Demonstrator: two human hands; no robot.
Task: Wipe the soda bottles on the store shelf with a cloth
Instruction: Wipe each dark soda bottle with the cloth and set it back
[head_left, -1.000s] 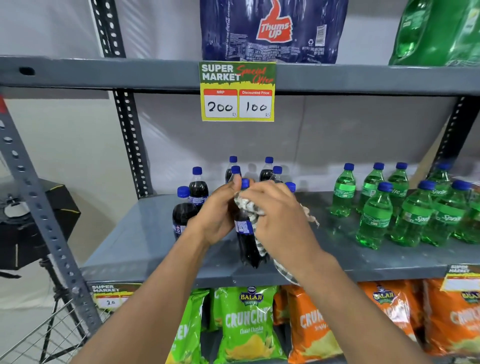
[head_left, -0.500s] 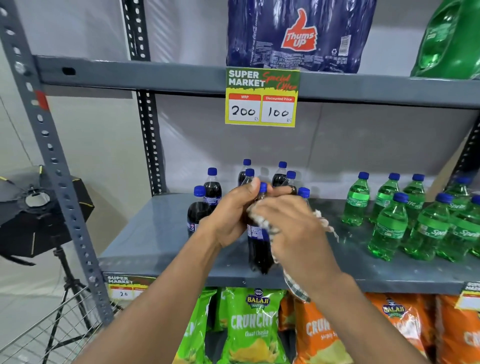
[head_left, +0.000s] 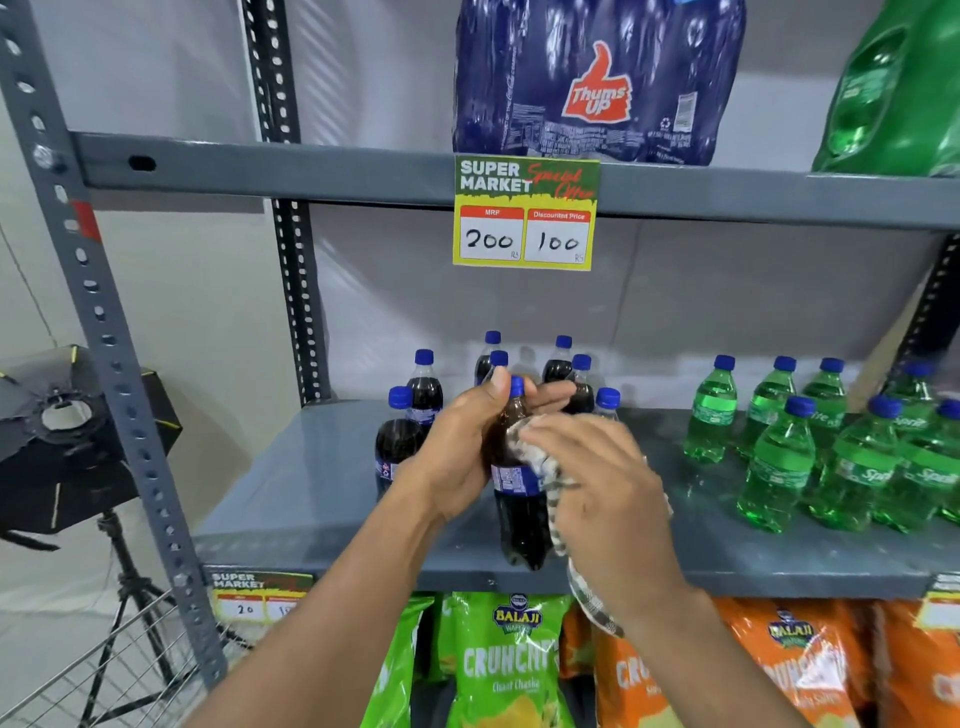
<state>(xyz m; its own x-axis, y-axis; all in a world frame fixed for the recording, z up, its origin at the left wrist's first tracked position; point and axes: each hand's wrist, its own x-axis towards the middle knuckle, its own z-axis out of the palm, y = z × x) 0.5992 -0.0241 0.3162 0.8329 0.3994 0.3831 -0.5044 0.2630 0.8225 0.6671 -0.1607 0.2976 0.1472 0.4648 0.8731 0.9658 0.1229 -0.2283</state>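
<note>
Far left, off the rack: a black studio light on a tripod (head_left: 62, 441) and a wire basket (head_left: 104, 670). Grey metal shelf (head_left: 291, 499), left part: a cluster of dark cola bottles (head_left: 423, 384) with blue caps. In front of the cluster, one cola bottle (head_left: 519, 519) is gripped at its shoulder by the left hand (head_left: 462, 457), fingers curled around it. The right hand (head_left: 608, 493) presses a checked cloth (head_left: 550, 467) to the bottle's side; its fingers appear loosely closed on the cloth, partly hidden. Right: green soda bottles (head_left: 779, 457) standing. Below: snack bags (head_left: 498, 665).
</note>
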